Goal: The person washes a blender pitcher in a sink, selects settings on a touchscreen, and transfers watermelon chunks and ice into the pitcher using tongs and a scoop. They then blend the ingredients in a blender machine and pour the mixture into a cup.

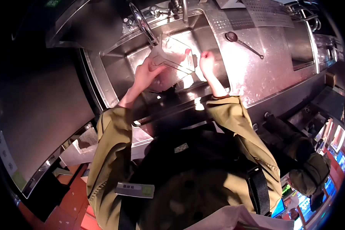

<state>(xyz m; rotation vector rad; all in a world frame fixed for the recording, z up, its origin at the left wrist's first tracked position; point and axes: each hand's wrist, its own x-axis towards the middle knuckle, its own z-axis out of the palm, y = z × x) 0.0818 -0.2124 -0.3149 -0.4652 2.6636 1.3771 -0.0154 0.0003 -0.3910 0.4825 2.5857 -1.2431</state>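
Observation:
Over the metal sink, my left hand grips the near left side of a clear, see-through container, thumb on its rim. The container is tilted under the curved chrome faucet, and water spreads from the spout at its left corner. My right hand is just right of the container, apart from its near edge, with the fingers curled together. Whether anything is inside those fingers is too small to tell. A reddish spot shows at the container's right wall.
A dark round-headed scoop with a long handle lies on the metal counter to the right. Perforated metal sheets are behind it. A large dark panel stands at the left. Another person's dark sleeve shows at the lower right.

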